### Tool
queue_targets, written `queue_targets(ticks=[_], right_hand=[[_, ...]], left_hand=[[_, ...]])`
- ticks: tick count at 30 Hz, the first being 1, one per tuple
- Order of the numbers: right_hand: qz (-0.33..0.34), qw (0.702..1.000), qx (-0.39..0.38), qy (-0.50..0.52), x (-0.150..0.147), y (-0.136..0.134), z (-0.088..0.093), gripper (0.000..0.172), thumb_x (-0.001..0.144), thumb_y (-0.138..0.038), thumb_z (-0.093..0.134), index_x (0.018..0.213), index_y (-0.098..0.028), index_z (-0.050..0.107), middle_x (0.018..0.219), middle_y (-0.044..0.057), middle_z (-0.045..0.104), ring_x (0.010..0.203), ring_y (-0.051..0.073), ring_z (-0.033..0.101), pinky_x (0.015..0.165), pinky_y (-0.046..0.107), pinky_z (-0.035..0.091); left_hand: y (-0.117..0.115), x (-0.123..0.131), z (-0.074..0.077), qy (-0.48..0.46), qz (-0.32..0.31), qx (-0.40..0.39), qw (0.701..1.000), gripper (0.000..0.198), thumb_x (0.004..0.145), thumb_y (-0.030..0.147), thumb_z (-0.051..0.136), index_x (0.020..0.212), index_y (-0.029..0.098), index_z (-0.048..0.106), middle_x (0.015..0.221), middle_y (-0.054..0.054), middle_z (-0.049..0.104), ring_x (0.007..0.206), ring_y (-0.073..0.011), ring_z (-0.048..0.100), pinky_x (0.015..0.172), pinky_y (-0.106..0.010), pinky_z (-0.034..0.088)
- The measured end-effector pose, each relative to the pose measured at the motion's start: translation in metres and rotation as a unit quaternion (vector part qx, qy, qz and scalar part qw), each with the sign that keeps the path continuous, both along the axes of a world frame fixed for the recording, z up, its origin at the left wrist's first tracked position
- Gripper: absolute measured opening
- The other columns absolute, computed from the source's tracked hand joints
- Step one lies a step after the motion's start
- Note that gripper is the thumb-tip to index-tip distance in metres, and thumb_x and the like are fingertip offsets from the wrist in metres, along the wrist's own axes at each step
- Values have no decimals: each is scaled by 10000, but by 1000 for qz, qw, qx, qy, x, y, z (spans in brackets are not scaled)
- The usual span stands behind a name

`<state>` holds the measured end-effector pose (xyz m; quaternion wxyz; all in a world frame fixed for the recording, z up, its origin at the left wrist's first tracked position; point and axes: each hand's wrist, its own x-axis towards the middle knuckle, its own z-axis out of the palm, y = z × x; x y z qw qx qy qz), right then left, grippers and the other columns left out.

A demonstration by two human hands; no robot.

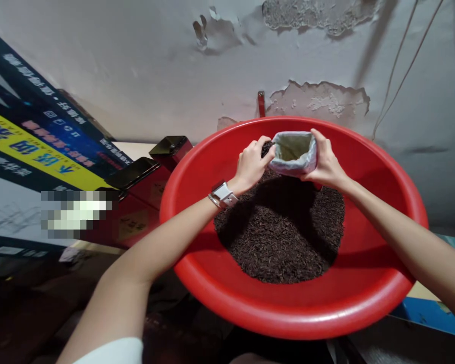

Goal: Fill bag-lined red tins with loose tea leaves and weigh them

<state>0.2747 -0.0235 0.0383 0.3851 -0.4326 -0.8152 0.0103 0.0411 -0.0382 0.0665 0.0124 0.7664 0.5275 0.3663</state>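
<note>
A wide red plastic basin (299, 321) holds a heap of dark, dry, shredded leaves that look like loose tea (280, 247). Above the heap, my right hand (328, 161) grips the right side of a small container lined with a pale bag (293, 167). The bag's edge is folded over the rim, and its mouth tilts toward me; the inside looks greenish. My left hand (250, 163), with a watch on its wrist, is closed around a clump of dark tea leaves at the container's left edge.
Tall dark-topped red tins (136, 174) stand left of the basin, beside a large printed box (41, 136). Behind is a wall (155, 65) with peeling plaster. Cords (405, 65) hang at the right. A blue object (432, 316) lies below the basin's right side.
</note>
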Motion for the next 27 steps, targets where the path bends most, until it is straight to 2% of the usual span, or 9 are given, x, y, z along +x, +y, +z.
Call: queue_targets(ticks=[4,8,10,13,15,17,20,24,27], right_hand=[[62,996,-10,-58,-19,-17,1,1184,606,-488,788,1519,-371,43,1329,129,349,1173,386,426,878,627,462],[74,995,-8,-64,-23,-22,0,1162,628,-501,770,1522,-375,37,1322,129,346,1170,378,420,854,608,483],[70,996,-9,-60,-22,-21,0,1166,623,-512,770,1522,-373,40,1326,128,346,1170,381,420,859,614,479],[55,997,-10,-45,-19,-18,-2,1178,606,-525,775,1519,-362,49,1343,127,344,1174,387,424,888,631,460],[31,999,-9,-22,-15,-13,-4,1189,596,-534,778,1515,-353,46,1361,129,333,1181,389,428,914,639,443],[-4,1000,-3,9,-9,-6,-6,1199,587,-546,780,1507,-349,36,1381,133,316,1195,394,427,936,649,423],[-65,997,5,50,4,5,-9,1198,583,-568,775,1487,-353,19,1404,140,289,1231,417,410,947,681,387],[-118,990,0,80,16,15,-9,1184,576,-583,767,1466,-349,22,1421,148,262,1259,443,395,940,712,365],[-128,988,-6,85,17,15,-8,1171,567,-580,766,1459,-348,43,1422,146,266,1266,447,390,934,716,366]], left_hand=[[0,-2,2,-15,-82,13,996,318,892,358,575,1166,205,625,1106,-71,679,999,-213,636,911,-367,493],[-3,-1,3,-45,-180,-27,982,374,765,320,732,1112,190,686,1214,-77,672,1129,-230,608,1005,-390,458],[-4,-2,6,-80,-200,-57,975,357,746,359,746,1060,191,717,1160,-71,702,1073,-224,638,966,-371,482],[5,-9,9,-156,-165,-64,972,333,789,452,685,974,180,739,1006,-64,742,912,-196,674,848,-318,517],[19,-16,4,-207,-93,-57,972,370,875,492,553,957,176,726,967,-66,739,855,-181,673,784,-292,520],[35,-23,-8,-214,-1,-101,972,384,922,463,456,979,172,700,981,-81,731,834,-183,675,746,-289,520],[48,-30,-42,-93,70,-254,960,374,908,432,464,1047,151,669,1096,-131,707,947,-239,673,824,-335,515],[38,-25,-102,81,19,-315,946,475,932,462,406,1296,192,547,1429,-117,513,1305,-290,479,1082,-466,360],[27,-19,-130,108,14,-301,947,531,944,489,368,1409,241,428,1517,-80,407,1393,-292,364,1135,-519,262]])
